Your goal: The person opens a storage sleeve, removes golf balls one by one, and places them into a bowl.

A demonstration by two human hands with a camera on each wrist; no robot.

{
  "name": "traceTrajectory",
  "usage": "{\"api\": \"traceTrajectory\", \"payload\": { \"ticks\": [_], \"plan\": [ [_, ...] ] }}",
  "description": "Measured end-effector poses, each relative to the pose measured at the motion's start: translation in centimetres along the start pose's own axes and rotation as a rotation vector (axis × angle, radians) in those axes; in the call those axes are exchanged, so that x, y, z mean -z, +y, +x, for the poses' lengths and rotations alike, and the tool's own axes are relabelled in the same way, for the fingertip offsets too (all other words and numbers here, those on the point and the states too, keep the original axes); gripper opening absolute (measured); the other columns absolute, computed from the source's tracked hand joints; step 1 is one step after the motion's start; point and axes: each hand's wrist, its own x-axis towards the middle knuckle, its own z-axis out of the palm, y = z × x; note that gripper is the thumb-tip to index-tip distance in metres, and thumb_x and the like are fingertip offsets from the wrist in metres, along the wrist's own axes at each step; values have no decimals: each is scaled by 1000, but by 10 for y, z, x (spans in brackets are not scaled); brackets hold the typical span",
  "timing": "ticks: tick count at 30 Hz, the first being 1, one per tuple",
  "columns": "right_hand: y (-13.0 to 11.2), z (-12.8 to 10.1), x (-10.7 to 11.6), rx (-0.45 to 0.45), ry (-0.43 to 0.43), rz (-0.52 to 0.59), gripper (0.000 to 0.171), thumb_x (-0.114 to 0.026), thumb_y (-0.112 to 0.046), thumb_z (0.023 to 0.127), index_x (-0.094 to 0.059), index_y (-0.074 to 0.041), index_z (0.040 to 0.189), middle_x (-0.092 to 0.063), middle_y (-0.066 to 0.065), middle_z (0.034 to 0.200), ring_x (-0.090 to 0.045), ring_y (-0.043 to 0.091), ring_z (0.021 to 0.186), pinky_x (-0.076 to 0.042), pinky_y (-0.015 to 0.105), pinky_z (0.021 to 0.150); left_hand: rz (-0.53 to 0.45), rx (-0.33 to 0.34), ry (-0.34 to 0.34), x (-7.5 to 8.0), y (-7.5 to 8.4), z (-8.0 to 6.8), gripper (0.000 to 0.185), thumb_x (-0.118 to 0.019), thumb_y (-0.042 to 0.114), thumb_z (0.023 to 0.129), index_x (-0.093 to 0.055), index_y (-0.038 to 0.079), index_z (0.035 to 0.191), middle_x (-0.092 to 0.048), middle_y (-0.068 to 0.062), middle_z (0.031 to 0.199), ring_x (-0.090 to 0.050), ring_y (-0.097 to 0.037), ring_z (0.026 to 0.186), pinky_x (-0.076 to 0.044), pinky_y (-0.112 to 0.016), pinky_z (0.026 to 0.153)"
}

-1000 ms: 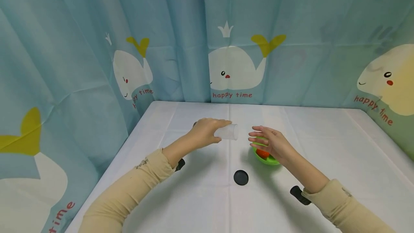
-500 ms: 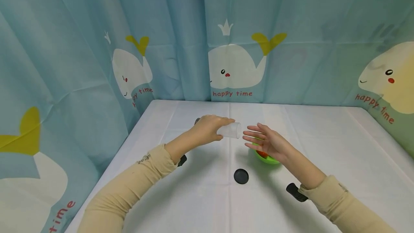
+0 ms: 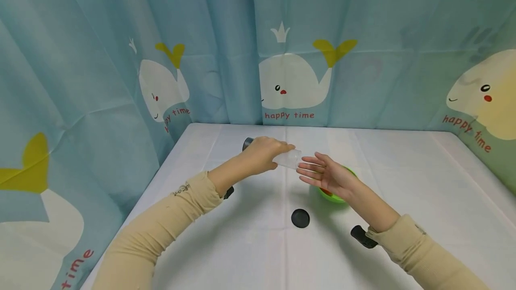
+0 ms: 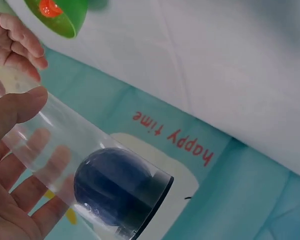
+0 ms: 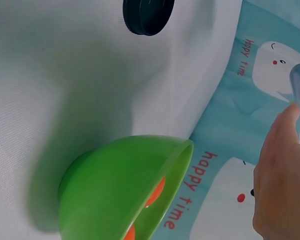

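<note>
Left hand point(image 3: 264, 155) is wrapped around a clear plastic tube with a dark blue ball inside point(image 4: 97, 180), tipped sideways above the white cloth-covered surface point(image 3: 403, 182). Right hand point(image 3: 324, 174) is flat-fingered, empty, right at the tube's mouth over the green plastic bowl point(image 3: 336, 196). I'd tilt slowly and cup that palm so the ball doesn't bounce off.

The tube point(image 4: 85, 170) is clear glossy plastic with a dark base, the bowl point(image 5: 125, 185) smooth green plastic, the tablecloth point(image 3: 403, 178) matt white cloth.
</note>
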Motion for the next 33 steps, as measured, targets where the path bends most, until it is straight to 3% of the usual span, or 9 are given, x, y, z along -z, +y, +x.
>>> {"api": "traceTrajectory", "payload": {
  "ticks": [12,22,33],
  "plan": [
    [2,2,-3,-27,1,74,57,-39,-27,102,-17,3,144,-58,10,110,-66,22,99,-52,32,92,136,-9,-52,7,11,3,59,-74,12,81,-52,19,136,-60,2,131,-60,-18,113,-45,-36,100],
    [1,3,-6,-30,20,85,33,-39,-25,102,-35,-1,125,-57,11,110,-68,22,95,-53,30,89,199,-32,-22,5,12,4,57,-76,10,79,-56,19,131,-64,3,125,-63,-17,108,-47,-35,96],
    [1,4,-8,-36,50,138,30,-45,-19,100,-37,-1,124,-53,14,115,-68,23,94,-53,30,89,228,-44,-4,6,12,6,51,-74,11,80,-59,19,128,-66,3,119,-64,-16,102,-49,-33,93]
  ]
}}
